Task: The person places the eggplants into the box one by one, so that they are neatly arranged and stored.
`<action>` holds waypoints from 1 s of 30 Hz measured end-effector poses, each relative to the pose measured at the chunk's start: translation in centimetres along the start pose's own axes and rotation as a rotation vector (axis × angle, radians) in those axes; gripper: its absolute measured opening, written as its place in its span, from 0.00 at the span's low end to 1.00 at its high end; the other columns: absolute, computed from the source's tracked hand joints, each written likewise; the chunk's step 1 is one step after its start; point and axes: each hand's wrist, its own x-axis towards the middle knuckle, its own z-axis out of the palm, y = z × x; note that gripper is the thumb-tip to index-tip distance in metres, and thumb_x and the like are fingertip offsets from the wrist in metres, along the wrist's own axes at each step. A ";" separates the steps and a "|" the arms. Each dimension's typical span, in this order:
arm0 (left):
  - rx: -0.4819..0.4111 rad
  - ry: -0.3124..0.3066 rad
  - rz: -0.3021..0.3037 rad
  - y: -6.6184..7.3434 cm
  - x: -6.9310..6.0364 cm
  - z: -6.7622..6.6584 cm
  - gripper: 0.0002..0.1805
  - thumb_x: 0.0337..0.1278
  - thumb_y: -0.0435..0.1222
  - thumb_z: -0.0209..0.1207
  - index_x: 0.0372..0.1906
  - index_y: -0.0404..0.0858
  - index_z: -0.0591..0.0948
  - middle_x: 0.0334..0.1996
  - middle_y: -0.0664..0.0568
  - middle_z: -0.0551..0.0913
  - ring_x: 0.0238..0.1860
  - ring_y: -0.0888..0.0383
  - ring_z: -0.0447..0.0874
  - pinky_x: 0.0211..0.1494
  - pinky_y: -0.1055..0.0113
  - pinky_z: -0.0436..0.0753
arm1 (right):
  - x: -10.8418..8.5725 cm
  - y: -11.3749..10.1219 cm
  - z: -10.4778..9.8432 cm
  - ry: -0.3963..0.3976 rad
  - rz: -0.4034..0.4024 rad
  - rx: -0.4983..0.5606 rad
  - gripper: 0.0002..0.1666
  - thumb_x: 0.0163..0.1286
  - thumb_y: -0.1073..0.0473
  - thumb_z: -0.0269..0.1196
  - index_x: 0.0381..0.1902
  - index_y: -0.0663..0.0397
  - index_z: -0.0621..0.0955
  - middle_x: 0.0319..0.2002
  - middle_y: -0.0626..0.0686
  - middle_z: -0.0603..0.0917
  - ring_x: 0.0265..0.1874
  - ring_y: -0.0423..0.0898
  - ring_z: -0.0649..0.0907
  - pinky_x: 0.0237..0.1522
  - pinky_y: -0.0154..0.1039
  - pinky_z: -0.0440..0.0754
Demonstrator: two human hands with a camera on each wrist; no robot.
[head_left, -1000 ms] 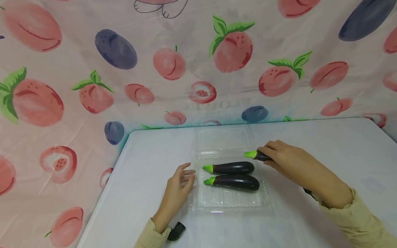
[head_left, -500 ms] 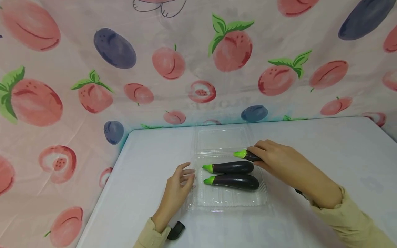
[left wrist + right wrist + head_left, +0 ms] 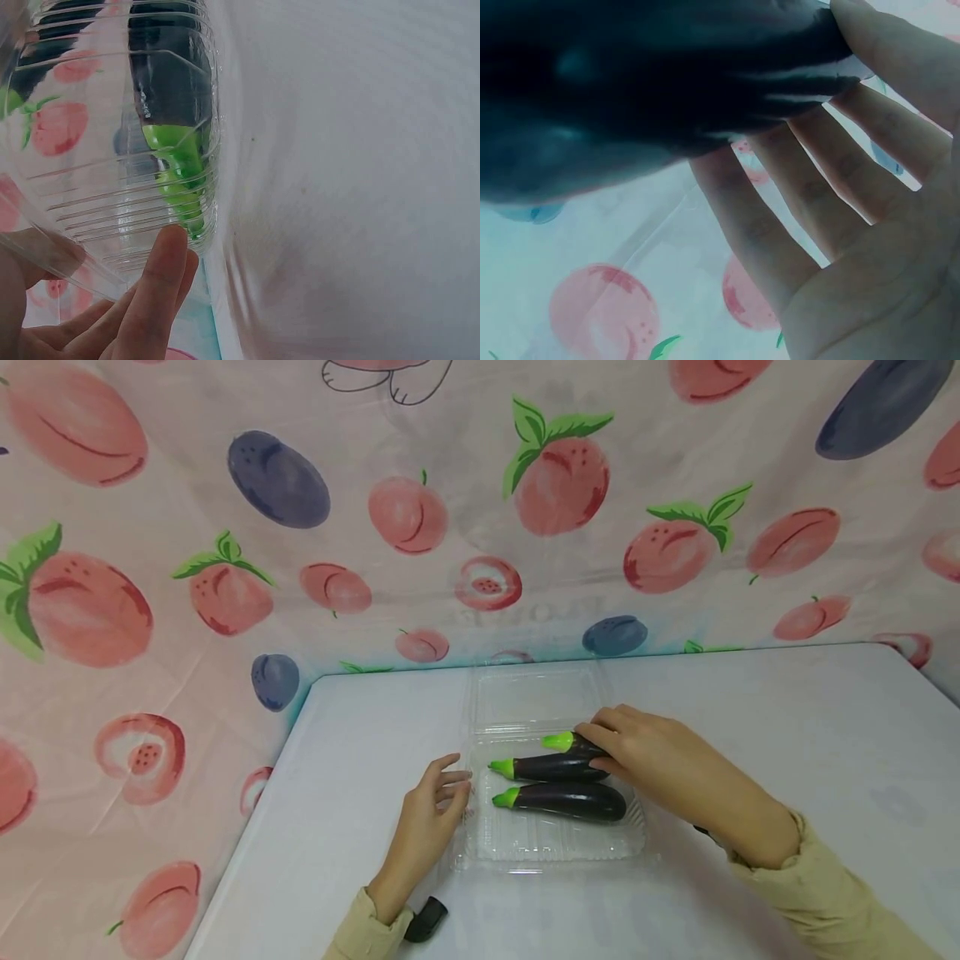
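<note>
A clear plastic clamshell container (image 3: 555, 847) lies unfolded on the table, its lid (image 3: 536, 693) toward the back wall. Inside the base, two eggplants, one nearer (image 3: 573, 802) and one farther (image 3: 558, 767), lie side by side with green stems to the left. My right hand (image 3: 648, 760) grips a third eggplant (image 3: 588, 746) from above, over the back of the base. In the right wrist view, fingers and thumb wrap that dark eggplant (image 3: 645, 90). My left hand (image 3: 427, 818) is at the container's left edge. Its fairly straight fingers (image 3: 161, 277) touch the ribbed plastic side.
The white table (image 3: 360, 727) meets a fruit-patterned cloth (image 3: 412, 593) behind and on the left. A black strap end (image 3: 426, 920) sticks out by the left sleeve (image 3: 367, 931).
My right hand has carried the third eggplant leftward and slightly lower, so it now overlaps the farther eggplant in view. The left hand and container have stayed in place.
</note>
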 end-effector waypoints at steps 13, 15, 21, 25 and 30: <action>-0.002 0.003 0.009 0.0 0.0 0.1 0.24 0.70 0.34 0.57 0.67 0.36 0.70 0.52 0.42 0.85 0.51 0.50 0.86 0.48 0.65 0.87 | 0.9 -1.1 0.1 0.009 -0.026 0.004 0.23 0.54 0.56 0.78 0.46 0.58 0.83 0.38 0.52 0.83 0.39 0.46 0.84 0.38 0.38 0.87; -0.003 0.004 0.010 0.0 0.0 0.1 0.24 0.70 0.34 0.57 0.67 0.36 0.70 0.52 0.42 0.85 0.50 0.50 0.86 0.48 0.65 0.87 | 1.0 -1.2 0.2 0.008 -0.030 0.001 0.23 0.54 0.55 0.78 0.46 0.57 0.83 0.38 0.52 0.83 0.39 0.46 0.84 0.38 0.38 0.87; -0.007 0.004 0.012 -0.1 0.1 0.1 0.24 0.70 0.34 0.57 0.67 0.36 0.70 0.52 0.42 0.85 0.51 0.49 0.86 0.48 0.65 0.87 | 1.5 -1.6 0.2 0.001 -0.045 -0.012 0.23 0.55 0.54 0.77 0.46 0.57 0.83 0.38 0.51 0.83 0.38 0.45 0.84 0.38 0.38 0.87; -0.006 0.005 0.010 -0.1 0.1 0.1 0.24 0.70 0.34 0.58 0.67 0.36 0.70 0.52 0.42 0.85 0.50 0.50 0.86 0.48 0.65 0.87 | 1.7 -1.9 0.3 0.008 -0.057 -0.004 0.23 0.56 0.54 0.77 0.46 0.57 0.83 0.39 0.51 0.83 0.38 0.45 0.84 0.38 0.38 0.87; -0.007 0.006 0.012 -0.1 0.1 0.1 0.24 0.70 0.34 0.58 0.67 0.36 0.70 0.51 0.43 0.85 0.50 0.50 0.87 0.48 0.65 0.87 | 1.9 -2.2 0.4 0.000 -0.066 0.005 0.23 0.58 0.53 0.75 0.48 0.56 0.83 0.40 0.51 0.84 0.39 0.45 0.84 0.38 0.38 0.87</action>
